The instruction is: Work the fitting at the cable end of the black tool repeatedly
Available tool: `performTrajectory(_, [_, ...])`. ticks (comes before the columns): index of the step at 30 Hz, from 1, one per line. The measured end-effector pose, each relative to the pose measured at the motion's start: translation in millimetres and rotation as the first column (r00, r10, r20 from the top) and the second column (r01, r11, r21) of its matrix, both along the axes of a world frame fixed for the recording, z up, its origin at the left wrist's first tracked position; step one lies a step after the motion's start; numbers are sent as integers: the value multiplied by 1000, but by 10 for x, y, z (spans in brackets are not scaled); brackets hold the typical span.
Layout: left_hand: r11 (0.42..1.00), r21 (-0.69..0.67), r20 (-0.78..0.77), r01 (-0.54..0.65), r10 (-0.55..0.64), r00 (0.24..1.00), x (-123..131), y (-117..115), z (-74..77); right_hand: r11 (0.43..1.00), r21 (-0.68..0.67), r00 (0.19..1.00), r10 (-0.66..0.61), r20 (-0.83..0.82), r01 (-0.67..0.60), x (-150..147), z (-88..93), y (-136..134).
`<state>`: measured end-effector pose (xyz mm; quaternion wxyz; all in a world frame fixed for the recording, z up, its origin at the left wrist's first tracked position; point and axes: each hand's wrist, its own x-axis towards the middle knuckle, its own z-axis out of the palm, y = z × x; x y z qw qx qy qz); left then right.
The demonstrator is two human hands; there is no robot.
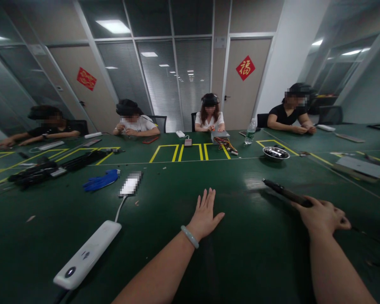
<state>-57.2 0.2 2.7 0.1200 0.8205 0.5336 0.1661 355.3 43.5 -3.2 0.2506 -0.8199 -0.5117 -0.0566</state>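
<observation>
My left hand (205,216) lies palm down on the green table (240,261), fingers stretched forward and thumb out to the right, with nothing in it. A pale green bangle (190,237) circles that wrist. On the right, my right hand (323,215) is wrapped round the rear end of a dark, slim power tool (286,193). The tool's narrow tip points forward and left, and a thin cable trails off to the right behind the hand.
On the left lie a white power bank (88,253), a cabled phone (130,184), a blue glove (101,180) and black gear (38,171). A metal bowl (276,153), bottle (250,133) and wired metal box (220,136) stand farther back. Several people sit across the table.
</observation>
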Motion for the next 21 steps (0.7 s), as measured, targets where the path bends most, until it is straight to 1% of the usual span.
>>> performTrajectory(2, [995, 94, 28, -21, 18, 999, 30, -21, 42, 998, 69, 998, -7, 55, 3, -360, 58, 4])
performTrajectory(3, [989, 145, 45, -16, 9, 999, 48, -32, 60, 995, 95, 997, 29, 77, -36, -571, 82, 2])
performTrajectory(6, [961, 275, 88, 37, -63, 994, 104, -63, 90, 960, 108, 965, 251, 83, -259, -1273, 124, -38])
performTrajectory(9, [926, 370, 120, 72, -125, 985, 131, -98, 93, 886, 82, 890, 453, 56, -456, -1957, 109, -126])
performTrajectory(11, [906, 419, 157, 57, -135, 978, 123, -121, 94, 836, 53, 838, 546, 20, -546, -2343, 70, -181])
performTrajectory(13, [895, 446, 198, 23, -124, 972, 98, -137, 103, 787, 18, 786, 617, -32, -617, -2655, 18, -212])
performTrajectory(15, [896, 443, 227, -12, -99, 969, 68, -137, 120, 757, -8, 755, 652, -72, -654, -2891, -35, -223])
performTrajectory(17, [908, 417, 255, -54, -60, 965, 42, -117, 138, 741, -26, 740, 667, -90, -671, -3044, -71, -228])
performTrajectory(19, [924, 374, 278, -83, -27, 960, 21, -83, 148, 714, -30, 714, 695, -89, -699, -3101, -70, -239])
performTrajectory(21, [940, 328, 287, -98, -1, 958, 7, -47, 145, 681, -16, 679, 728, -89, -732, -3050, -21, -252])
